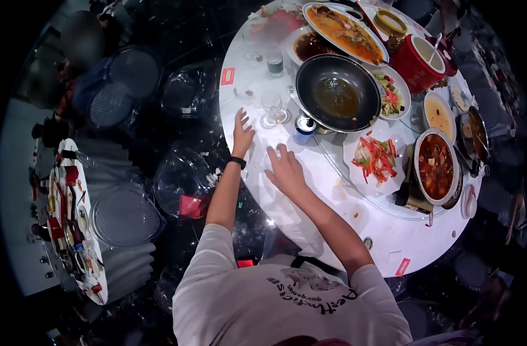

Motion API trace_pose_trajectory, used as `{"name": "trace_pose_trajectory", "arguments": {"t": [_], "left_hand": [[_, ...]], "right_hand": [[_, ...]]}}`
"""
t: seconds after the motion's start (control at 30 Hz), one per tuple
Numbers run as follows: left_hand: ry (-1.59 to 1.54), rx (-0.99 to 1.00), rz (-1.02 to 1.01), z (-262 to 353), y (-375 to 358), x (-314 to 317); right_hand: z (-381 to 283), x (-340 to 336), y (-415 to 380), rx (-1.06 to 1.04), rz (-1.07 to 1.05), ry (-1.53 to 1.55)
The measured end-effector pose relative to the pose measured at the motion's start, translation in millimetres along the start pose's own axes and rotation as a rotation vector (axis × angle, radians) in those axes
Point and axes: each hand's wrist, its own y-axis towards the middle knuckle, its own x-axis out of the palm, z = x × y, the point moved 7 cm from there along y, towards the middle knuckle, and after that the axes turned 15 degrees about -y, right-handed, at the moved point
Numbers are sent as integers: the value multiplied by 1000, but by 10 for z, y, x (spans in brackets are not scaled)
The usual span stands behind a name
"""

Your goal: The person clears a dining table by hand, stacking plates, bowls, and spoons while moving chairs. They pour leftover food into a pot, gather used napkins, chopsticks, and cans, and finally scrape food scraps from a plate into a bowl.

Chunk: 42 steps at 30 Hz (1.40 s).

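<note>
My left hand [244, 134] is over the near left rim of the round white-covered table [327, 230], fingers stretched and apart, holding nothing that I can see. My right hand [288, 172] reaches low over the cloth with its fingers spread; something pale and hard to make out lies by its fingertips. Just beyond the hands stands a clear stemmed glass [271, 109]. A blue and silver can [304, 129] is close to the right hand, beside a black pan [337, 92] with brownish liquid in it.
A plate of red pepper strips [376, 158], a red stew bowl [435, 167], a fish platter [344, 32] and a red pot [417, 63] crowd the glass turntable [356, 187]. Clear chairs [128, 213] stand left. A drinking glass [275, 64] is farther back.
</note>
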Motion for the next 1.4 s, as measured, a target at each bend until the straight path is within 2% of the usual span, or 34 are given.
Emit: {"name": "trace_pose_trajectory", "arguments": {"t": [0.07,0.2,0.33,0.4,0.47,0.53,0.6,0.67,0.73,0.77,0.8,0.83,0.87,0.9,0.93,1.0,1.07,1.17,1.27,1.33,1.4], "left_hand": [[-41,-18,22,-108,-225,-171],[-83,-137,-12,-350,-775,-37],[-77,-105,-47,-546,-1016,240],[-41,-53,-21,-486,-1052,332],[-5,1,57,-401,-1127,304],[14,35,151,-326,-1255,226],[20,46,221,-229,-1451,174],[21,35,277,-117,-1703,160],[28,20,324,26,-2021,174],[34,12,341,97,-2191,204],[46,4,355,172,-2359,258],[54,-3,367,245,-2553,339],[61,-13,375,307,-2726,447],[67,-21,381,377,-2902,569],[77,-32,380,429,-3088,723],[97,-64,371,494,-3455,1075],[111,-101,355,521,-3796,1502],[149,-166,280,548,-4205,2196],[250,-209,186,587,-4437,2760],[287,-190,138,572,-4500,2955],[294,-195,114,560,-4498,3085]], "right_hand": [[-20,206,290,52,28,-53],[75,586,613,169,51,-112],[50,230,516,196,32,-256],[-15,-83,266,119,109,-324],[-57,-487,-152,19,188,-231],[106,-919,-785,-62,210,-57],[515,-1126,-1461,-16,208,50],[1277,-1155,-2177,290,76,296],[2352,-929,-3102,570,9,559],[2975,-809,-3681,895,38,920],[3525,-977,-4159,1110,128,1032],[4074,-1057,-4698,1292,362,1233],[4703,-986,-5264,1333,559,1328],[5263,-921,-5780,1526,804,1487],[5807,-855,-6226,1568,914,1510],[6646,-764,-6756,1582,1005,1539],[7401,-718,-6892,1510,989,1570],[8467,-378,-7014,1425,1085,1616],[8961,-364,-6868,1540,1206,1435],[9106,-507,-6764,1548,1230,1340],[9174,-544,-6734,1677,1276,1267]]}}
